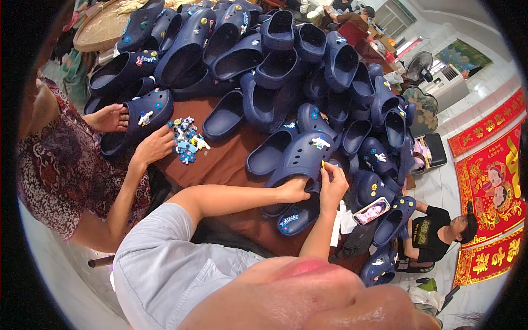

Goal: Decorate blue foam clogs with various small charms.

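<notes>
While the left hand (296, 190) sits inside it, clog in hand (291, 165): navy blue, held over the brown cloth (220, 170) before the wearer, toe pointing away, vent holes uppermost, white figure charm (321, 143) fixed near the toe.
Left hand's grip: fingers inside the foot opening and hidden; how far they close cannot be told.
Right hand (334, 184): thumb and forefinger pinched together on a small yellow charm (323, 164), at the clog's right edge.
Clog heap (278, 66): many navy clogs piled beyond the hands and along the right, several with charms.
Charm pile (187, 142): loose, blue, white and yellow, on the cloth, left of the clog in hand.
Co-worker (71, 176): patterned top, at left; one hand (107, 118) at a charm-decorated clog (148, 113), the other hand (154, 146) beside the pile.
Phone (372, 212): portrait on screen, right of the right hand, near white paper (346, 219).
</notes>
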A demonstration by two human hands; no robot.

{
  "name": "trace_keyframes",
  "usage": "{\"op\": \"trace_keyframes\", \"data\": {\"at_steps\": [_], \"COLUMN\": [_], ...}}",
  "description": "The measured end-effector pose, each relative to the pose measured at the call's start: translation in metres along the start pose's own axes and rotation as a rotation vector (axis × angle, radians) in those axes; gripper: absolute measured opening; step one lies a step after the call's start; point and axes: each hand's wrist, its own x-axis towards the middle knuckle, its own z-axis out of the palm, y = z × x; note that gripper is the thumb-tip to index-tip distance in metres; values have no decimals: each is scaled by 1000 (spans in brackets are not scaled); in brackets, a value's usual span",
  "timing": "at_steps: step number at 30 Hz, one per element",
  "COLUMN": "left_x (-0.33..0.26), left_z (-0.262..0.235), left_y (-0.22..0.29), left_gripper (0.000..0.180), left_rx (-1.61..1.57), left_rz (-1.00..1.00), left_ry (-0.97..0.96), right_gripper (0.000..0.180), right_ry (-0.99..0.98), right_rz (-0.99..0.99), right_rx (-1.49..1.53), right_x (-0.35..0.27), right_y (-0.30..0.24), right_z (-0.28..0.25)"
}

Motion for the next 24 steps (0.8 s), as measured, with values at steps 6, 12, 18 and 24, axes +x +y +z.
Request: {"op": "trace_keyframes", "data": {"at_steps": [6,12,18,24], "left_x": [1,-5,-5,2], "left_z": [-5,-1,-3,-4], "left_y": [6,3,6,2], "left_gripper": [81,73,64,62], "left_rx": [-41,-12,15,22], "left_rz": [-64,-34,-91,10], "left_ry": [-46,-12,-68,49], "right_gripper": [24,12,10,14], "right_ry": [-2,-27,-1,112], "right_rz": [-128,-86,-1,124], "right_rx": [2,-142,-117,100], "right_x": [-2,-10,-17,-6], "right_y": [5,-1,19,18], "right_z": [1,-3,-1,0]}}
